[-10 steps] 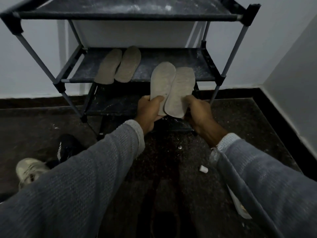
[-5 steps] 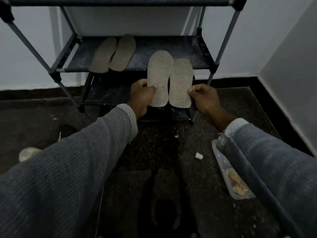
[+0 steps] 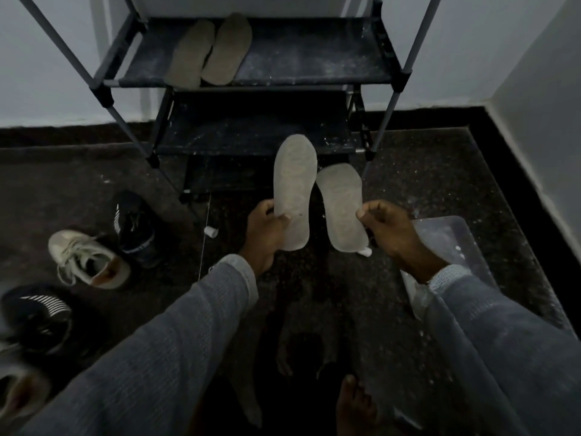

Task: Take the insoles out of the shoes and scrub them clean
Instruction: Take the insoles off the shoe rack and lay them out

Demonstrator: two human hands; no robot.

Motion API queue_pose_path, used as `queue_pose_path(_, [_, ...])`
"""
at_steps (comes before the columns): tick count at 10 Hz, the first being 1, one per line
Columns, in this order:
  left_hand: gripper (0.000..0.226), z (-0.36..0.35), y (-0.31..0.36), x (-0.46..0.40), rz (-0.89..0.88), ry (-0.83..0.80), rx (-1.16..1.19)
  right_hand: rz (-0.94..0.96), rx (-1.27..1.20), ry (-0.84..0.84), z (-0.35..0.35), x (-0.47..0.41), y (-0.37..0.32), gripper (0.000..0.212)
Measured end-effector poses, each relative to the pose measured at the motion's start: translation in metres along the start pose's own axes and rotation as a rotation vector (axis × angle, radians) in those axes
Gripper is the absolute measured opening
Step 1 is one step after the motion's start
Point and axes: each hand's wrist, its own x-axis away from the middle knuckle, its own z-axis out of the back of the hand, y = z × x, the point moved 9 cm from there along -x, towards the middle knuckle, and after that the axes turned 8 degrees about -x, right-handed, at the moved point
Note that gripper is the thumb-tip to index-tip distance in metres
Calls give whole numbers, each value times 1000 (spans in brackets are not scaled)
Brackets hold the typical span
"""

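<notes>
The left hand gripped one insole; the right hand pinched another insole, both above the floor.

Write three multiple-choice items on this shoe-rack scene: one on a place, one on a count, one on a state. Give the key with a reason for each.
1. Where does the darker pair of insoles lie?
A. on a rack shelf
B. on the floor
C. in the tray

2. How many insoles show in all?
A. two
B. three
C. four

3. How are the two pale insoles held?
A. stacked in one hand
B. one in each hand
C. lying loose on the floor

Key: 1 A, the pair rests flat on the shelf's left half. 2 C, two on the shelf plus two in the hands. 3 B, the left hand grips the left insole and the right hand pinches the right insole, slightly apart.
</notes>
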Motion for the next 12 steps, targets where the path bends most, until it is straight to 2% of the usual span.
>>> queue_pose_path(2, [19, -29, -74, 2, 126, -9, -26, -152, 45, 1, -7, 10, 73, 5])
queue_pose_path(4, [23, -54, -150, 3, 213, -7, -97, -280, 134, -79, -19, 20, 152, 28])
queue_pose_path(5, [21, -61, -177, 1, 229, -29, -110, -322, 201, -88, -22, 27, 177, 14])
queue_pose_path(6, [22, -67, -199, -4, 271, -43, -162, -369, 289, -99, -21, 32, 200, 9])
queue_pose_path(8, [42, -70, -197, -9, 252, -93, -317, -471, 391, -100, -23, 40, 218, 10])
queue_pose_path(9, [64, -68, -187, -4, 88, -133, -656, -337, 727, -186, -25, 42, 203, 27])
queue_pose_path(10, [80, -72, -190, 10, -124, -263, -1040, -171, 1027, -366, -40, 55, 197, 34])
queue_pose_path(11, [67, -80, -201, 28, -309, -402, -1267, -118, 1093, -557, -57, 72, 201, 38])
queue_pose_path(12, [54, -87, -216, 31, -516, -413, -1424, -114, 1122, -719, -67, 86, 220, 45])
